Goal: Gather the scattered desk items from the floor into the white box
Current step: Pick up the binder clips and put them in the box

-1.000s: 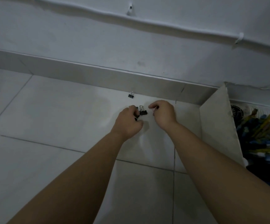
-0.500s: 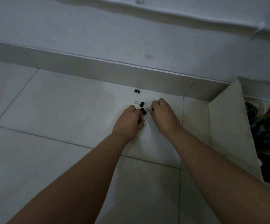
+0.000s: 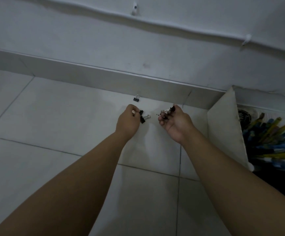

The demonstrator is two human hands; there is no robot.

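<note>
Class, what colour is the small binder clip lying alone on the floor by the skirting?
Black body with silver wire handles, seen in the head view.

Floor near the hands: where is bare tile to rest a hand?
Bare tile lies left of the left hand, out to the skirting, and below both forearms. It is tighter between the right hand and the box, and by the clip.

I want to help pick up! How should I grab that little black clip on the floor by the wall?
Pinch the clip by its wire loops, coming from above. It seems to sit on its black body with the loops poking up, and the baseboard close behind blocks that side.
</note>
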